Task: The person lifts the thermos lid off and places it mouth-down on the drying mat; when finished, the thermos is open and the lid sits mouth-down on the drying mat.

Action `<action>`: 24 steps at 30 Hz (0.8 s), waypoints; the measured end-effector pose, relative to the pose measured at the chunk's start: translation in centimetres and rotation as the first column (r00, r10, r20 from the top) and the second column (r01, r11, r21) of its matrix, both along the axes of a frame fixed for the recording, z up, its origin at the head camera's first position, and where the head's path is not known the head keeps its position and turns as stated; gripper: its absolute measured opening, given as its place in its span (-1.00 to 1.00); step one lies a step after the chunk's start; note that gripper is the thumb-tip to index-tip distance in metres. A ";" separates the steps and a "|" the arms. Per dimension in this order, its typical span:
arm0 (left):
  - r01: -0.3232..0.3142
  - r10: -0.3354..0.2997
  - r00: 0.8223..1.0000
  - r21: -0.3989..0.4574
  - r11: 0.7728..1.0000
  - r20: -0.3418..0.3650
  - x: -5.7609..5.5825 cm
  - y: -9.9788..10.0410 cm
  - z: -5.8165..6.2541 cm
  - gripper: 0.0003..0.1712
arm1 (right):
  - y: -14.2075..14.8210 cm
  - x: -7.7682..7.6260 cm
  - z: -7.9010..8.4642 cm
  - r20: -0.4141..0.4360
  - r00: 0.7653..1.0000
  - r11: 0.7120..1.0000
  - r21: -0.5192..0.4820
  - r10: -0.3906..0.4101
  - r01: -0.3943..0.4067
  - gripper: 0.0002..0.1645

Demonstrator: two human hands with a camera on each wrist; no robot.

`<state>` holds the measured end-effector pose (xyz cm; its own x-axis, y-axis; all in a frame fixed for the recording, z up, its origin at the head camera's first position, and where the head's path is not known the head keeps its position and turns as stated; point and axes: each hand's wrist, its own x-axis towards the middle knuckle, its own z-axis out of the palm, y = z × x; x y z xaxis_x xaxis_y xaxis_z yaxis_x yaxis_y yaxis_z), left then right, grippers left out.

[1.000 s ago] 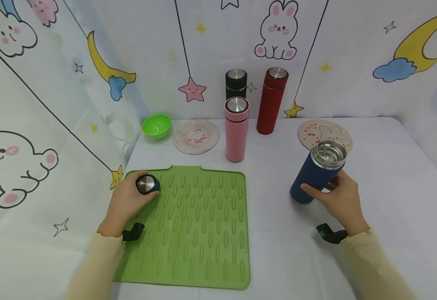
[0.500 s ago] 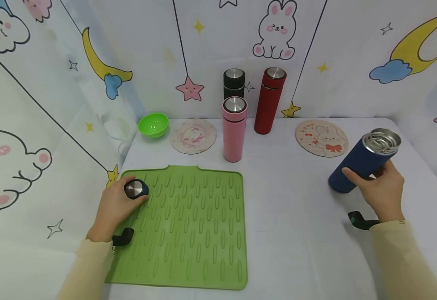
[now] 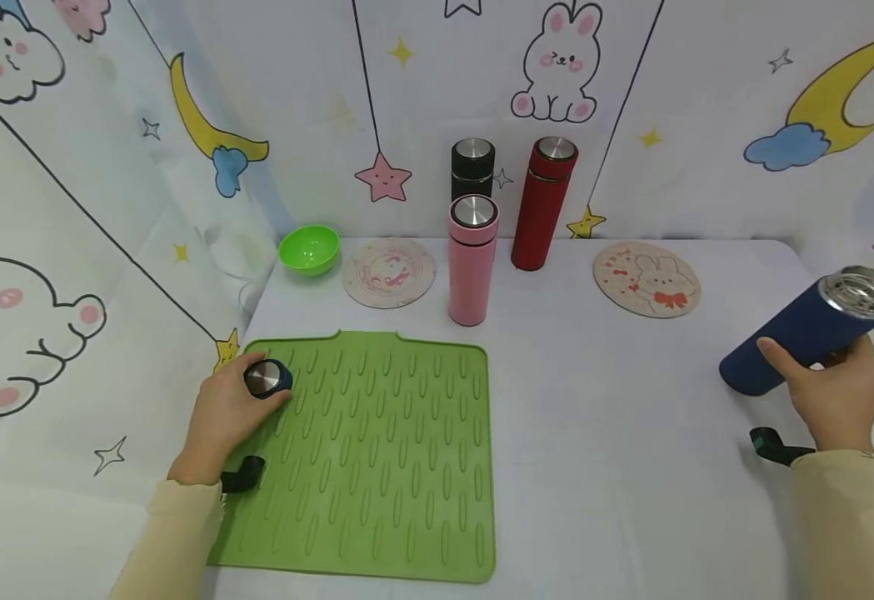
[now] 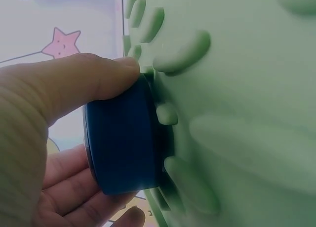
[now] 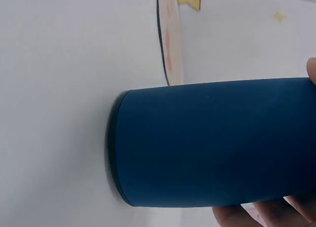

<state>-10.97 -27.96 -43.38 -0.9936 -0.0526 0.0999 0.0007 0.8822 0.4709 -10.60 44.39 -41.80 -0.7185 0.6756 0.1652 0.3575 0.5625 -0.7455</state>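
While the person's right grip [image 3: 837, 396] wraps a blue bottle [image 3: 800, 329] at the right side of the bench [image 3: 601, 467], the thumb lies along the near face and the fingers curl round the opposite side. The bottle leans, its uncapped metal mouth [image 3: 862, 287] raised toward the right and its base lower toward the left; whether that base touches the bench or hangs just above it is hard to tell from these angles. The left grip [image 3: 230, 408] pinches the short blue lid [image 3: 267, 379] between thumb and fingers over the far left part of the green mat [image 3: 384, 475], well apart from the bottle.

The bottle looks rigid and probably carries some weight, the more so if it contains liquid, which cannot be seen. Its smooth, matte coat should give fair friction when dry, though a wet one could turn slippery. Mid-body is likely the best place to take hold, thumb opposing fingers, clear of the bare metal rim; more tilt would risk a spill. The lid seems light and stiff, best pinched across its sidewall, as its metal top may be slick. The mat appears soft and flexible, its raised ribs perhaps offering the lid uneven support.
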 end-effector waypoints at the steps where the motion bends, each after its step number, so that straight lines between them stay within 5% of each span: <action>1: -0.002 0.002 1.000 0.000 1.000 0.001 0.0 0.0 0.0 -0.14 | 0.3 0.1 0.0 0.001 1.000 1.000 -0.010 -0.012 0.012 -0.13; 9: -0.001 0.001 1.000 0.004 1.000 0.007 0.0 0.1 0.0 -0.13 | 1.9 1.0 0.3 0.100 0.992 0.992 -0.093 -0.080 0.089 -0.03; 18: 0.010 -0.010 1.000 0.000 1.000 -0.010 0.0 0.1 -0.1 -0.14 | 1.3 1.3 0.8 0.049 0.994 0.988 -0.114 -0.095 0.100 -0.01; 24: 0.027 -0.027 1.000 -0.005 1.000 -0.014 0.1 0.1 -0.3 -0.14 | 2.0 1.5 0.2 0.104 0.989 0.985 -0.124 -0.107 0.120 0.01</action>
